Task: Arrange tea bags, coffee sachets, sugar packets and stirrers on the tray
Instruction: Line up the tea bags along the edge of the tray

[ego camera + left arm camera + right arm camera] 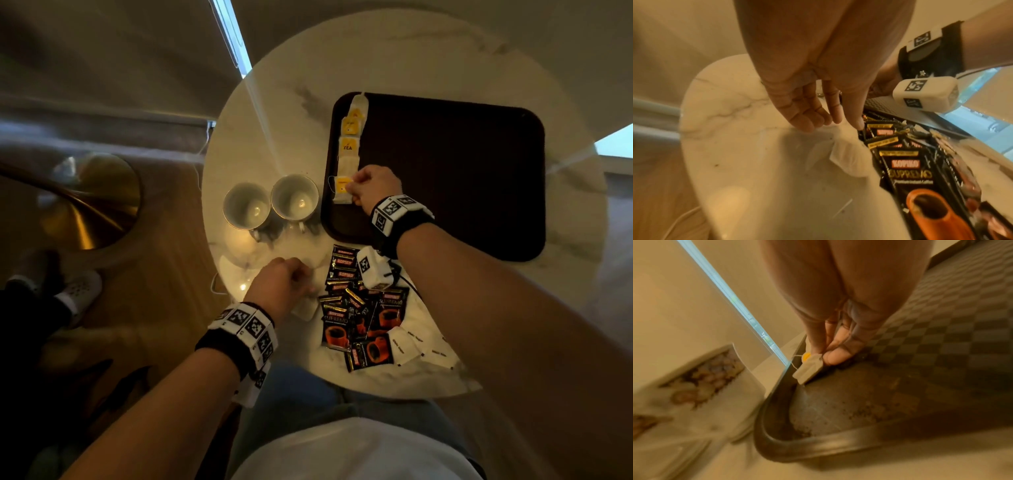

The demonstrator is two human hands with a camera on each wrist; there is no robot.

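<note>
A dark brown tray (445,178) lies on the right of a round marble table (294,102). Several tea bags (349,137) with yellow tags lie in a column along the tray's left side. My right hand (352,192) pinches one more tea bag (342,193) at the near end of that column; in the right wrist view thumb and fingers (835,357) hold this bag (807,371) just inside the tray rim (818,449). My left hand (305,281) grips a white tea bag (846,155) on the table beside the coffee sachets (359,308).
Two white cups (246,205) (294,197) stand left of the tray. White sugar packets (411,346) lie at the table's near edge, right of the sachets. A brass lamp base (92,205) is on the floor at left. Most of the tray floor is bare.
</note>
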